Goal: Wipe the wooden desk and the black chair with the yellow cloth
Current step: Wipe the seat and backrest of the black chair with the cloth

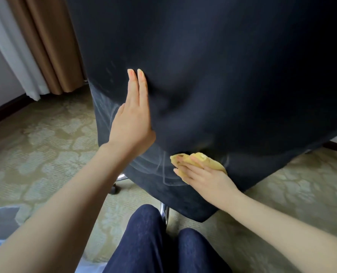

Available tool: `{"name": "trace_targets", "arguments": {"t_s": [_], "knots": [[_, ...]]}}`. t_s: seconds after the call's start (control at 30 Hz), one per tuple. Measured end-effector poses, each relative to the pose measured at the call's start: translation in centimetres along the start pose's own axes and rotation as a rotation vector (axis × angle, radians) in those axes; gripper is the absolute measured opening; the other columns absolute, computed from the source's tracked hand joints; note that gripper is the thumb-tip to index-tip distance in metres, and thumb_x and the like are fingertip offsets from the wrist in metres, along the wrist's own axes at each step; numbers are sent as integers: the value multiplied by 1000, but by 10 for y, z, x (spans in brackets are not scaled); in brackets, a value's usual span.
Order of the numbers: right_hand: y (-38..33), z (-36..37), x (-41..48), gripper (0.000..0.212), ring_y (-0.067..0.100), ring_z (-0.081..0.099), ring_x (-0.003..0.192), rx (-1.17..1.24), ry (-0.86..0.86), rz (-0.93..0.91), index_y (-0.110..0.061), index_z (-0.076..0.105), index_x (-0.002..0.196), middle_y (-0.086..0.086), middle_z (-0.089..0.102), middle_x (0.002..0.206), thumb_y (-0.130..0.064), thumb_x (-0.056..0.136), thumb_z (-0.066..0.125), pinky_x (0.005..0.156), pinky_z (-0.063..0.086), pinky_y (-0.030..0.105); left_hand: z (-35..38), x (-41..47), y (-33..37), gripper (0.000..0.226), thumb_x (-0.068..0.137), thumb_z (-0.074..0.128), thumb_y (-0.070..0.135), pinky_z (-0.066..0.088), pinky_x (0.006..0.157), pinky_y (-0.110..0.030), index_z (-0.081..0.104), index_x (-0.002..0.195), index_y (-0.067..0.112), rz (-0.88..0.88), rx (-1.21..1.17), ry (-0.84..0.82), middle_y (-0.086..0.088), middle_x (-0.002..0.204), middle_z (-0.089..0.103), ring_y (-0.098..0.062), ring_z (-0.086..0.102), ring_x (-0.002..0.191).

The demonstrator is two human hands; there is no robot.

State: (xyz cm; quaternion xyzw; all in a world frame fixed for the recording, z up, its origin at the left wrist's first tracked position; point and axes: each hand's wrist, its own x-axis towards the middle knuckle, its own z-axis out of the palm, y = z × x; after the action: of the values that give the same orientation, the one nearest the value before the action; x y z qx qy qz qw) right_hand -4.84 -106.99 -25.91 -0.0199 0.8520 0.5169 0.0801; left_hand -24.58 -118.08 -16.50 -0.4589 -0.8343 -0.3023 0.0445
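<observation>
Black chair: its back filled most of what I could see. The top and the right side ran out of view, and the seat was hidden behind it.
Left hand: it lay flat on the chair back near its left edge, fingers straight, close together and pointing up, holding nothing.
Yellow cloth: it was bunched against the chair back close to its bottom edge, lower and to the right of the left hand, and partly covered.
Right hand: it rested on the cloth, fingers nearly straight and a little spread, pressing it onto the fabric. The thumb was out of sight.
Streaks: pale curved marks showed along the chair back's left edge and beside the cloth.
Under the chair: a chrome leg showed below the bottom corner, with a dark, blurred caster to its left. The rest of the base was hidden.
Person: two knees in dark blue trousers were cut off at the bottom.
Room: there was patterned carpet, and a tan curtain beside a white one.
</observation>
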Motion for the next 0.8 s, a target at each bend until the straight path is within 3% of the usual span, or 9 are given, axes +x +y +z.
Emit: {"name": "trace_targets", "arguments": {"t_s": [0.07,0.13,0.2,0.27,0.33,0.4,0.47,0.63,0.8], "knots": [[-7,18,-18,76,27,-16,143,-32,146,55,-2,-6,148,12,-17,154,-35,96,39,113,-21,44,-2,4,-6,107,71,53,-8,40,78,-40,-18,149,10,1,18,-9,-9,157,-22,-44,48,112],[-2,16,-34,78,15,12,144,-84,180,45,0,11,146,-1,15,154,-32,89,53,118,-8,42,-5,7,-11,106,73,54,-6,30,108,-48,-19,149,10,10,65,-21,-8,158,-21,-34,19,142],[12,4,-49,58,17,29,139,-60,245,51,-8,37,141,-1,36,148,-16,86,57,118,-6,43,-10,9,-14,105,75,55,-2,14,117,-50,-18,149,10,-1,103,-38,-6,158,-19,-24,-2,147],[34,-12,-62,49,26,21,140,-15,282,94,-15,54,133,1,41,146,-11,85,58,118,-8,45,-15,7,-10,104,77,57,1,7,117,-49,-17,149,11,-33,92,-43,-4,159,-19,-23,-10,147],[61,-26,-72,46,28,6,144,-58,297,153,-19,52,136,-1,32,151,-9,91,46,117,-11,48,-18,1,0,102,78,57,3,2,117,-47,-15,150,10,-25,60,-10,-3,158,-21,-23,-14,146],[90,-41,-79,53,24,15,143,-77,289,233,-18,47,140,-1,30,152,-3,100,16,116,-13,48,-17,-6,10,101,79,57,4,-2,117,-46,-13,151,11,40,38,60,-3,158,-20,-24,-17,146],[115,-60,-82,61,19,21,140,-120,270,309,-16,42,143,1,31,153,-2,99,2,115,-13,48,-15,-13,20,100,77,56,1,-4,116,-44,-11,151,12,117,22,140,-3,159,-19,-24,-17,146],[150,-90,-68,53,23,11,142,-261,280,427,-18,28,149,2,20,157,-5,100,14,111,-18,54,-15,-28,41,104,68,51,-5,-4,116,-41,-7,152,12,273,-7,206,-7,159,-14,-26,-15,146],[139,-101,-47,53,26,2,144,-196,288,536,-18,15,152,5,10,160,-20,101,29,106,-20,59,4,-35,41,101,66,47,-5,-1,117,-45,-6,151,12,474,167,197,-18,158,-6,-31,-9,146]]}}
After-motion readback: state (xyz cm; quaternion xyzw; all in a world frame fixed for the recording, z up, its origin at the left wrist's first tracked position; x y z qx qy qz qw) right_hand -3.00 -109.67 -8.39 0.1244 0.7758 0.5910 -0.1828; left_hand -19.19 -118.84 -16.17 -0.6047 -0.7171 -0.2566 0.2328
